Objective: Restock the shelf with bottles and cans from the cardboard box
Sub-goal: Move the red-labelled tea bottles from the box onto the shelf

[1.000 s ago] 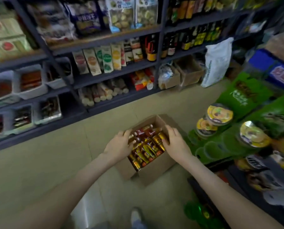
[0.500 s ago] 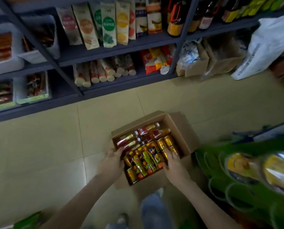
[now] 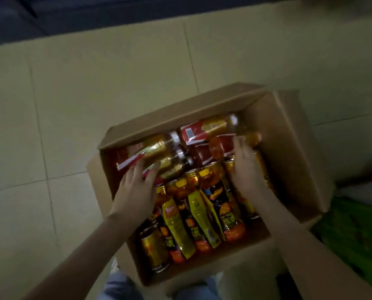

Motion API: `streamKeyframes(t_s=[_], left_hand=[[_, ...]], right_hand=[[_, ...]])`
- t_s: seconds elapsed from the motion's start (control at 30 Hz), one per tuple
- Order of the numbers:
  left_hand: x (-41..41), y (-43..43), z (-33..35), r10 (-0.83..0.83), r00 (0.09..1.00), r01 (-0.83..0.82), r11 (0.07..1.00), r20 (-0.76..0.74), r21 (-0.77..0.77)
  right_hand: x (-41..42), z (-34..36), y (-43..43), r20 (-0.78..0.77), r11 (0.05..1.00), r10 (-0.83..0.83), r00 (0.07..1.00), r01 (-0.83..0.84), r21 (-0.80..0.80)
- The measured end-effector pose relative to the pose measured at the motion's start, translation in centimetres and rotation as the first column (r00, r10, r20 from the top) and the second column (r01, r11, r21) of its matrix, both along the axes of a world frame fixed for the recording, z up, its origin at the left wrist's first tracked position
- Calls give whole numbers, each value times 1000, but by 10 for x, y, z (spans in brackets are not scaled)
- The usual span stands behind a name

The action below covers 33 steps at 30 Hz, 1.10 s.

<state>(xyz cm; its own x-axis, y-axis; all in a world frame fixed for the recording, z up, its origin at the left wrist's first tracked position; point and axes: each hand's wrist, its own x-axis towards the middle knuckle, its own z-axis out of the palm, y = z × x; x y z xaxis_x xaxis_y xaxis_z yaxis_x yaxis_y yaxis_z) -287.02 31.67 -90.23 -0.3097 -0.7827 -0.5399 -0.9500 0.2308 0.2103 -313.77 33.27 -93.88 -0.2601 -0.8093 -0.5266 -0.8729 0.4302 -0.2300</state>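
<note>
An open cardboard box (image 3: pixel 288 148) sits on the tiled floor right below me, packed with drinks. Bottles with red and gold labels (image 3: pixel 146 148) lie across its far end. Orange bottles with yellow and dark labels (image 3: pixel 176 224) and a gold can (image 3: pixel 152 245) fill the near part. My left hand (image 3: pixel 137 189) reaches in at the left, its extended fingers resting on a red-and-gold bottle. My right hand (image 3: pixel 245 167) reaches in at the right, fingertips touching an orange bottle (image 3: pixel 217 148). Neither hand has lifted anything. The picture is dim and slightly blurred.
The dark bottom edge of the shelf unit (image 3: pixel 115 9) runs along the top of the view. Green packaging (image 3: pixel 353 230) lies to the right of the box. My knees in jeans (image 3: pixel 120 286) are at the bottom edge.
My head has dropped close to the box, so the shelves have left the view. Both hands have moved from the box's near edge into it, onto the bottles at the far end.
</note>
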Motion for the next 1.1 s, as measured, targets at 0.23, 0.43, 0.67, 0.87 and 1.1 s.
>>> streamKeyframes(t_s=[0.23, 0.43, 0.67, 0.87, 1.1], left_hand=[[-1, 20, -51, -95, 989, 90, 995, -115, -49], [-11, 5, -7, 386, 802, -306, 921, -456, 243], [16, -43, 62, 854, 451, -179, 369, -258, 912], [87, -30, 88, 884, 401, 62, 234, -239, 970], [145, -7, 71, 974, 63, -237, 228, -219, 944]], right_hand=[[-35, -57, -38, -54, 969, 247, 967, -248, -12], [-3, -10, -18, -30, 899, 415, 909, -415, -138], [89, 79, -6, 113, 694, 671, 733, -567, -444], [151, 112, 1, 388, 715, 698, 602, -558, -422], [178, 41, -15, 562, 865, -453, 692, 495, 87]])
